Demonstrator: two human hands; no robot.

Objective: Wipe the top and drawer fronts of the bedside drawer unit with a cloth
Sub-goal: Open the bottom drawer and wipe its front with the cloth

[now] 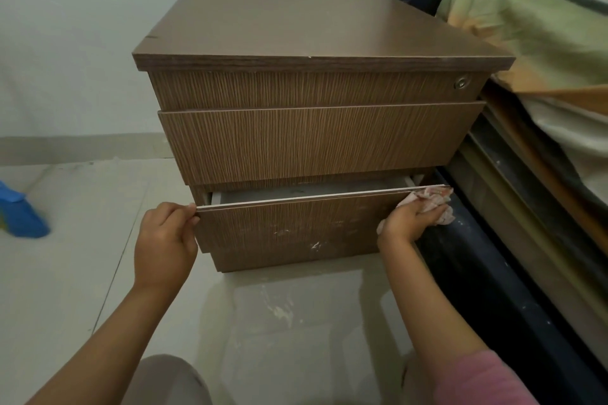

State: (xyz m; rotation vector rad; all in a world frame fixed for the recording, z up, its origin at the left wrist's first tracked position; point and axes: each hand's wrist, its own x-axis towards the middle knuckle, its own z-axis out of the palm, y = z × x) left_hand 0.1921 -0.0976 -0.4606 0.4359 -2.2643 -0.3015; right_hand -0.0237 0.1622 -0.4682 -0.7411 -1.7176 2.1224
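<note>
No legible text, label, brand, number or sign appears anywhere in the head view. The drawer unit (316, 128) carries none on its top or drawer fronts. The round lock (461, 82), at two o'clock on the top drawer front, may bear a maker's stamp, but it is too small to read.

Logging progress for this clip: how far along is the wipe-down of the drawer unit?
Done: cannot confirm; the top looks clean but shows no wipe marks. In hand: the left hand grips the left edge of the partly open bottom drawer, while the right hand holds the cloth at its right corner. Left: white smudges remain on that drawer front.
</note>
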